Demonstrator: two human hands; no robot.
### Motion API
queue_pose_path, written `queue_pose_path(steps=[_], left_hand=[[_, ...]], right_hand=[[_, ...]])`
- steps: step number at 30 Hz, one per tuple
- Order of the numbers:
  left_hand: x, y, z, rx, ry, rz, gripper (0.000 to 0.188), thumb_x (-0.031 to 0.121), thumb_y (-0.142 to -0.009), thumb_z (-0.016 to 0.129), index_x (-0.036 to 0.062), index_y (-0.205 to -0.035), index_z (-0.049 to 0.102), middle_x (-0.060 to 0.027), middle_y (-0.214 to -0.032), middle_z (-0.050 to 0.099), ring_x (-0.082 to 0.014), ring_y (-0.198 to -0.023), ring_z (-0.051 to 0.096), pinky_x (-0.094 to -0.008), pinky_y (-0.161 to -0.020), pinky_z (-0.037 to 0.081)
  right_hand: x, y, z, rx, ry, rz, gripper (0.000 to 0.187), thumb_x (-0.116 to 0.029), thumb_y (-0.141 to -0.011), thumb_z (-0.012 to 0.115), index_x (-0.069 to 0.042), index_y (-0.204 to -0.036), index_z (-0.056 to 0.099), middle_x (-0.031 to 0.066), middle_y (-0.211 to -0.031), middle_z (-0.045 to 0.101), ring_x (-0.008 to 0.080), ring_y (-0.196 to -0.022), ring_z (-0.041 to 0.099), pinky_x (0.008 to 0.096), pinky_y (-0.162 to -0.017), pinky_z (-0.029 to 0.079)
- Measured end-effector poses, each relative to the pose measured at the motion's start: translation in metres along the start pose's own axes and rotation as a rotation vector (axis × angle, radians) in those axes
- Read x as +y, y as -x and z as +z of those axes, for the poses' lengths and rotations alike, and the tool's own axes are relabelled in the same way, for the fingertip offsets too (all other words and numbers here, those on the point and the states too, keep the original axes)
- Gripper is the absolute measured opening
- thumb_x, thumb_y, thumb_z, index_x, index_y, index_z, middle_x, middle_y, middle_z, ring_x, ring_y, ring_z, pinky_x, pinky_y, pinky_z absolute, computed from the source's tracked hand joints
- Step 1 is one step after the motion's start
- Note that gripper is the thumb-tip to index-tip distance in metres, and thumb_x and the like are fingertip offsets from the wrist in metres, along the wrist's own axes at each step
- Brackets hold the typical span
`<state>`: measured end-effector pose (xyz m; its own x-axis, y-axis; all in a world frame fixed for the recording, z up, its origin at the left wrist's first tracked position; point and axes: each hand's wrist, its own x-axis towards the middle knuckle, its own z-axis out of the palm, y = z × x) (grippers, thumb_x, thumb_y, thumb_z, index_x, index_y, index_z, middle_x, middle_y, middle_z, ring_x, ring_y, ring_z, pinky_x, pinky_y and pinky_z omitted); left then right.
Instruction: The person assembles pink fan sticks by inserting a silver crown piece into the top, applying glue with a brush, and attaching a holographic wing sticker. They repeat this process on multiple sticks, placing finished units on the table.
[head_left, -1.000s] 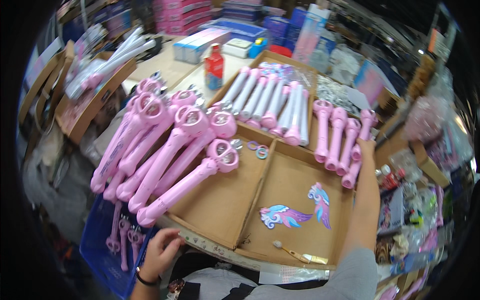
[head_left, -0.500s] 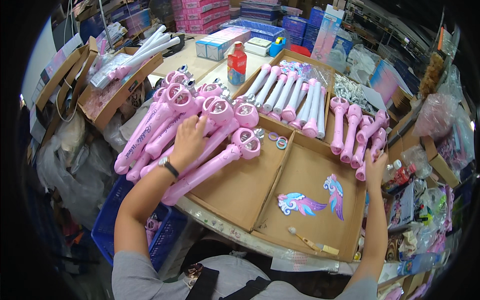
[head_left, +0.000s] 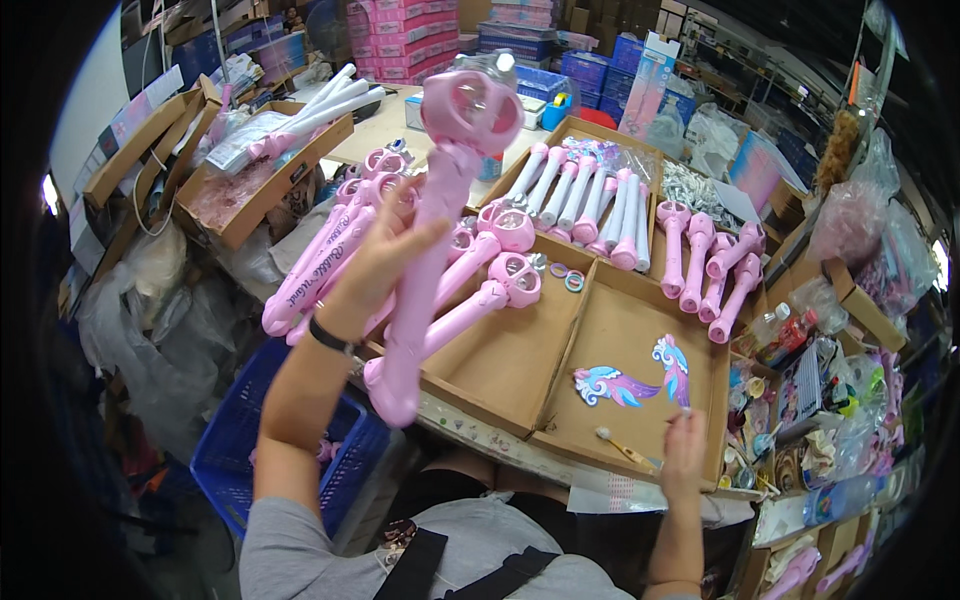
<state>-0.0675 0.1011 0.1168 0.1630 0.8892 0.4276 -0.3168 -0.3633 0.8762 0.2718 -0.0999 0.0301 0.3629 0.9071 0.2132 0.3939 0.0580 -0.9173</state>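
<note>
A pink toy wand with a round openwork head is raised and tilted in my left hand, whose fingers wrap round its shaft. Behind it, more pink wands lie piled at the left of the cardboard tray. My right hand hovers over the tray's near right part, by a wing-shaped piece in blue and purple. A second wing piece lies to its left. Close to that hand rests a small brush with a yellowish handle. Motion smears my right fingers, so what they hold is unclear.
The divided cardboard tray carries white-and-pink handles at the back and pink handles at the right. Small colored rings lie near its divider. A blue basket stands low at the left; bottles stand to the right.
My left hand has lifted a pink wand up from the pile. My right hand has left the pink handles at the right and moved nearer, beside the wing pieces and brush.
</note>
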Motion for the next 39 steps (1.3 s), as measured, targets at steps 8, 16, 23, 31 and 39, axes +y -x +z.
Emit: queue_pose_path(steps=[8,16,23,31,39], left_hand=[[-0.051,0.091,0.063,-0.254,0.363,-0.592,0.043,0.016,-0.078,0.064,0.0045,-0.112,0.041,-0.0075,-0.083,0.055,-0.0171,-0.061,0.058,-0.0290,-0.054,0.048],[-0.055,0.118,0.077,-0.362,0.317,-0.622,0.054,0.006,-0.075,0.066,0.0034,-0.120,0.038,-0.0070,-0.091,0.057,-0.0143,-0.068,0.060,-0.0274,-0.060,0.050],[-0.048,0.125,0.079,-0.339,0.320,-0.616,0.061,0.008,-0.078,0.066,0.0032,-0.128,0.032,-0.0070,-0.099,0.056,-0.0129,-0.073,0.060,-0.0271,-0.065,0.051],[-0.054,0.131,0.085,-0.324,0.236,-0.612,0.059,0.011,-0.079,0.067,0.0026,-0.127,0.033,-0.0070,-0.102,0.055,-0.0123,-0.079,0.059,-0.0279,-0.067,0.051],[-0.058,0.134,0.093,-0.234,-0.358,-0.282,0.057,0.017,-0.073,0.071,-0.0019,-0.118,0.041,-0.0123,-0.100,0.058,-0.0192,-0.089,0.060,-0.0314,-0.077,0.047]], right_hand=[[-0.047,0.025,0.083,-0.023,0.114,-0.395,0.018,-0.004,-0.078,0.065,-0.001,-0.095,0.059,0.0110,-0.078,0.060,0.0211,-0.064,0.058,0.0311,-0.056,0.046],[-0.055,0.014,0.079,0.085,0.318,-0.743,0.025,-0.001,-0.069,0.069,-0.004,-0.092,0.060,0.0062,-0.068,0.054,0.0219,-0.055,0.051,0.0323,-0.048,0.040],[-0.056,0.021,0.069,0.062,0.341,-0.765,0.024,-0.001,-0.069,0.069,-0.004,-0.091,0.060,0.0054,-0.066,0.052,0.0214,-0.054,0.050,0.0327,-0.048,0.040],[-0.051,0.020,0.070,0.069,0.409,-0.789,0.021,-0.003,-0.070,0.068,-0.004,-0.090,0.060,0.0047,-0.063,0.050,0.0207,-0.054,0.050,0.0331,-0.048,0.040],[-0.043,0.022,0.072,-0.135,0.275,-0.550,0.018,-0.005,-0.073,0.066,-0.003,-0.089,0.060,0.0060,-0.063,0.050,0.0225,-0.055,0.052,0.0340,-0.049,0.042]])
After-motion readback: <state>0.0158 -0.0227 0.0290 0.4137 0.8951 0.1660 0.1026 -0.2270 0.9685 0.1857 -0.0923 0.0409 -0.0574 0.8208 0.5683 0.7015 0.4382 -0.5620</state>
